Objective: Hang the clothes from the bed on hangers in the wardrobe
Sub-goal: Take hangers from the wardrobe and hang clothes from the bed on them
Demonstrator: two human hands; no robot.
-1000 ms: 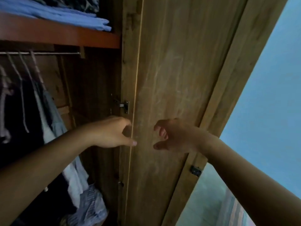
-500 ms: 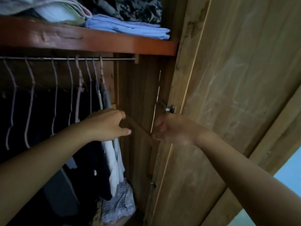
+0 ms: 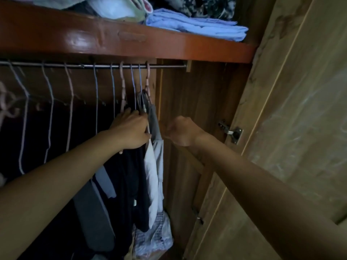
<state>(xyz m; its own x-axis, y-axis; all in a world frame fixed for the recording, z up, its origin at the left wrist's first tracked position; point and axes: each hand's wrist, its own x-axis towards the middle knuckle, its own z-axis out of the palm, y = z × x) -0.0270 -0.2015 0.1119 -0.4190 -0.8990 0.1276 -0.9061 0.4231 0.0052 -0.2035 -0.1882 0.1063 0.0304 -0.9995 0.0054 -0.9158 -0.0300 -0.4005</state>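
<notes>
— Head camera first: what are the hands doing?

— Left hand [image 3: 131, 132], at the middle of the frame, is reaching in among the hanging clothes [image 3: 131, 184], fingers curled around the garments and hanger necks just under the rail [image 3: 93, 66]. Right hand [image 3: 181, 132], just to its right, is hanging loosely curled in front of the wardrobe's side wall, gripping nothing that I can see.

— And around them?

— Pale and grey garments [image 3: 155, 166] are hanging between the two hands, touching the left one. Wire and pink hangers [image 3: 123, 87] are lining the rail across the left half. Above, a red-brown shelf [image 3: 75, 40] is carrying folded blue cloth [image 3: 197, 27] at upper centre. At right, the wardrobe door [image 3: 291, 128] is standing open on its metal hinge [image 3: 232, 133].
</notes>
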